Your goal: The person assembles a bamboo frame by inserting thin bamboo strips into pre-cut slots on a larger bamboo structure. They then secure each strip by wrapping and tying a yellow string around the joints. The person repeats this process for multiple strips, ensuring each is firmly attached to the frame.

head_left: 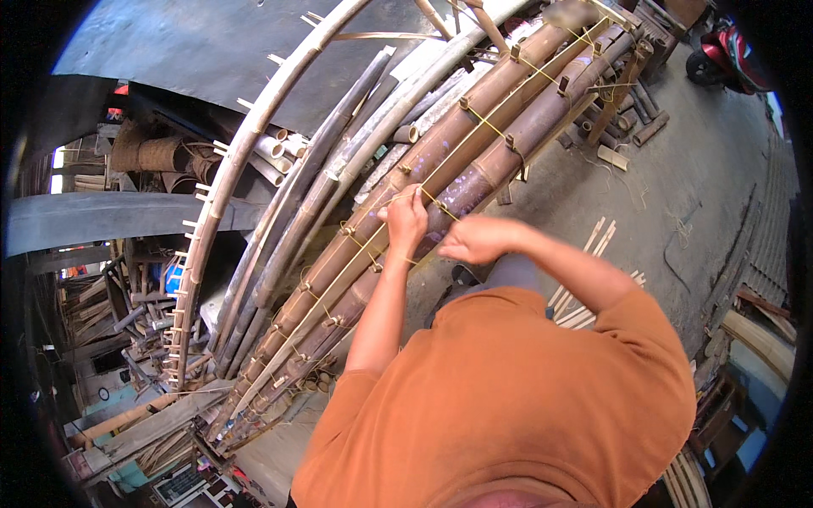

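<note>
Two thick brown bamboo poles (495, 161) lie side by side in front of me, with thin split strips running between them. Yellow cord (483, 120) is lashed across them at intervals, around short wooden pegs. My left hand (406, 222) rests over the poles with its fingers closed by a lashing; what they pinch is hidden. Close to its right, my right hand (476, 240) is closed in a fist beside the near pole. A length of yellow cord runs to this fist from the poles.
A curved bamboo piece with pegs (218, 199) and several grey poles (339, 161) stand to the left. Pale split sticks (584, 271) and bamboo offcuts (650, 129) lie on the concrete floor at right. A red motorbike (735, 57) is at the far right.
</note>
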Demonstrator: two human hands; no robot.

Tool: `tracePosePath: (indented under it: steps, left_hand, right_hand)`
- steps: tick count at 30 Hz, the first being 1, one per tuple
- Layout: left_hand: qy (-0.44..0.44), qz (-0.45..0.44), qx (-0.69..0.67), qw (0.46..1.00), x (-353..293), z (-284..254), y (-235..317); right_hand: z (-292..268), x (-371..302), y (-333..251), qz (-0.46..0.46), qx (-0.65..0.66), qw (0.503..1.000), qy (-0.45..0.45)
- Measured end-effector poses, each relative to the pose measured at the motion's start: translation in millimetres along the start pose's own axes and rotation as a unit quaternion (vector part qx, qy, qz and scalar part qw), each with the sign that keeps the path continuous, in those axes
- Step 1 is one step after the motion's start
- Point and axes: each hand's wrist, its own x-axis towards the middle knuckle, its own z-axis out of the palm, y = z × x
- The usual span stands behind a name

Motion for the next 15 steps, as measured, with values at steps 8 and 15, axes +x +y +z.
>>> tracePosePath:
  steps: [8,15]
  left_hand:
    - [0.065,-0.074,-0.327,0.94,130,-36,-13]
    - [-0.015,0.008,-0.115,0.993,132,-4,-77]
  right_hand:
    - [54,-3,41,-0.057,-0.06,0.984,0.158]
    - [115,18,1,0.012,-0.144,0.963,0.228]
